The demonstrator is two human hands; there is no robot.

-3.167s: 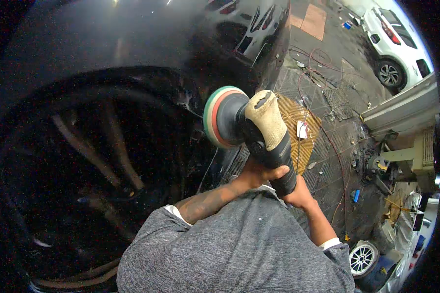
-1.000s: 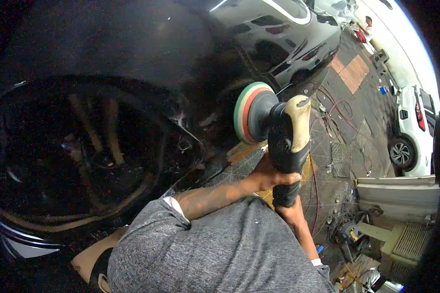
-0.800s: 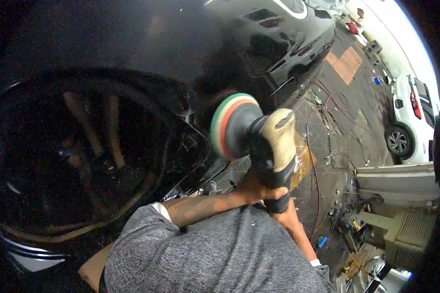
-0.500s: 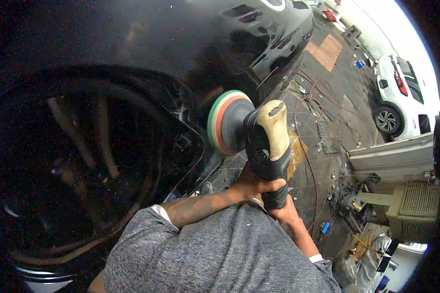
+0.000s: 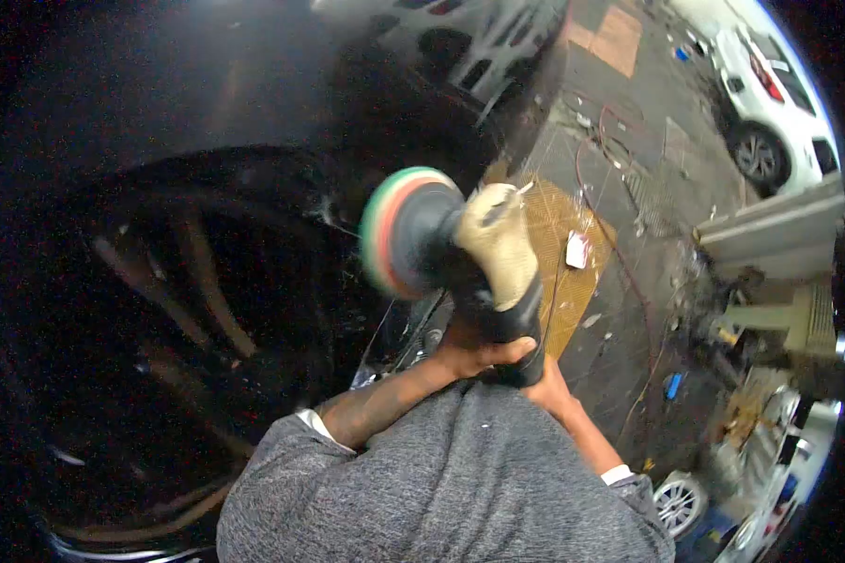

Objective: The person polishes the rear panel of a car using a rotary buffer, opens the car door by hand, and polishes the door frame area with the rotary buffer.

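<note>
A car polisher [image 5: 499, 258] with a black body and a worn tan cover is held in front of me by both hands. Its round foam pad [image 5: 385, 230], layered green, cream and orange, faces the glossy black car panel [image 5: 300, 103] beside the wheel arch. Whether the pad touches the paint I cannot tell; its edge is blurred. My left hand [image 5: 477, 353] wraps round the polisher's lower body, thumb on the near side. Closed at the handle's end is my right hand [image 5: 546, 387], its fingers partly hidden behind the tool.
A yellow-brown floor grating [image 5: 568, 225] with a white tag-like piece lies right of the polisher. Red hose [image 5: 629, 272] and cord run across the floor. A white car [image 5: 770, 103] stands at upper right. A loose wheel [image 5: 678, 502] and a blue object [image 5: 672, 386] lie at lower right.
The polisher and both hands have shifted slightly left in view, with the pad further over the black panel. My view has turned, bringing the loose wheel into sight.
</note>
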